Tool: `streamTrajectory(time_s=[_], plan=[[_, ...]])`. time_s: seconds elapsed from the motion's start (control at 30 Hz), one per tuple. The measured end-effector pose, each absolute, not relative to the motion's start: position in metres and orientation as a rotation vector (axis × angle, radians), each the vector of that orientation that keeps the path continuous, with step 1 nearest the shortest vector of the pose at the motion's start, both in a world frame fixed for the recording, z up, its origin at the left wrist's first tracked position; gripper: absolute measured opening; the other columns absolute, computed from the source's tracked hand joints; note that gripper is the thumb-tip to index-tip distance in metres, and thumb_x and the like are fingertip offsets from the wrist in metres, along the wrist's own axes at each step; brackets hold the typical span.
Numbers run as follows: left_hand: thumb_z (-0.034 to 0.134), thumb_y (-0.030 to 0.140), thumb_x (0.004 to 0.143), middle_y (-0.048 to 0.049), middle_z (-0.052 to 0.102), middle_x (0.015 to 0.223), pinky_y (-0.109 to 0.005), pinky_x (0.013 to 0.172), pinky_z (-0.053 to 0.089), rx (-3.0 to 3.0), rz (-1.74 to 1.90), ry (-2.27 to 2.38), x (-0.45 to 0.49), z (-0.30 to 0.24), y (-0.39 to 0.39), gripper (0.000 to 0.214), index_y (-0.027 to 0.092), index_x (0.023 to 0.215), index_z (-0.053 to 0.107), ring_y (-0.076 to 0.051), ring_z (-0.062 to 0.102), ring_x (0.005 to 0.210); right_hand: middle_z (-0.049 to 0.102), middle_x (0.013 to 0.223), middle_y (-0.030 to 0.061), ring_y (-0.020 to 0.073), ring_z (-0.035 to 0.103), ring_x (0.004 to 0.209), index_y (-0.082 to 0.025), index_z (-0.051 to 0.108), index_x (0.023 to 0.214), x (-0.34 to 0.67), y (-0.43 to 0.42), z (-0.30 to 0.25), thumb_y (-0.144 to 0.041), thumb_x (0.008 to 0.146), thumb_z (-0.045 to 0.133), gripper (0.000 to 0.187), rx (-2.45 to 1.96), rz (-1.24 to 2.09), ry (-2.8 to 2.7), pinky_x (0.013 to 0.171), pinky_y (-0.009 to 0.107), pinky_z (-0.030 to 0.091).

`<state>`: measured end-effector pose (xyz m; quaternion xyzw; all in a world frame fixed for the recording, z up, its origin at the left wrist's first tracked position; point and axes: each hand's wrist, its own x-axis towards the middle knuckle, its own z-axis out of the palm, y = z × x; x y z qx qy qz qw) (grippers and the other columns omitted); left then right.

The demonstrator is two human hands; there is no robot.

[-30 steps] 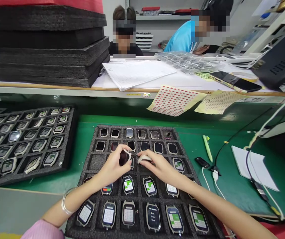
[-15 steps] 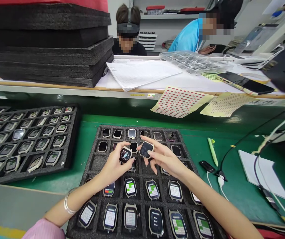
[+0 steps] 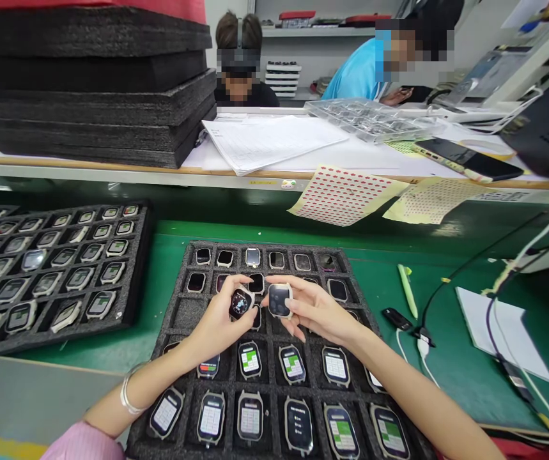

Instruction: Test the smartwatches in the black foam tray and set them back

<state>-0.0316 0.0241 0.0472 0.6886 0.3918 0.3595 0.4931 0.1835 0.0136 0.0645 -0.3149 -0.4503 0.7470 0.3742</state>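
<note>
My left hand pinches a square smartwatch body showing a round dial, its glass turned up toward me. My right hand holds a second watch body by its edges, with a dark glass face and a pale frame. Both hands hover just above a black foam tray with rows of slots. Dark-faced watches fill the far rows, and watches with lit green-and-white screens fill the near rows. My hands hide the middle slots.
A second foam tray of watches lies to the left on the green bench mat. Beyond it are a tall stack of foam trays, sticker sheets, papers, a phone, cables and a pen. Two co-workers sit across the far bench.
Both hands have risen off the tray and turned their watches face up. The two watches now sit a little apart, and in the last half second they have barely moved.
</note>
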Motion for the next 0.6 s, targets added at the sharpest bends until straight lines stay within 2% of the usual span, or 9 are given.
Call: streamTrajectory(time_s=[0.47, 0.6], plan=[[0.052, 0.014, 0.079, -0.0011, 0.056, 0.091, -0.029, 0.078, 0.041, 1.738, 0.838, 0.979, -0.0346, 0.0500, 0.0251, 0.032, 0.021, 0.110, 0.046, -0.018, 0.054, 0.084, 0.066, 0.100, 0.0106, 0.0098, 0.058, 0.051, -0.018, 0.054, 0.129, 0.1819, 0.0126, 0.0663, -0.030, 0.082, 0.069, 0.051, -0.838, 1.882, -1.176, 0.043, 0.022, 0.048], [0.051, 0.012, 0.077, 0.0004, 0.053, 0.087, -0.027, 0.075, 0.040, 1.769, 0.838, 0.969, -0.0352, 0.0510, 0.0258, 0.024, 0.021, 0.098, 0.047, -0.016, 0.052, 0.080, 0.066, 0.097, 0.0104, 0.0089, 0.057, 0.050, -0.017, 0.055, 0.127, 0.1825, 0.0127, 0.0662, -0.029, 0.082, 0.068, 0.048, -0.852, 1.877, -1.186, 0.043, 0.022, 0.048]])
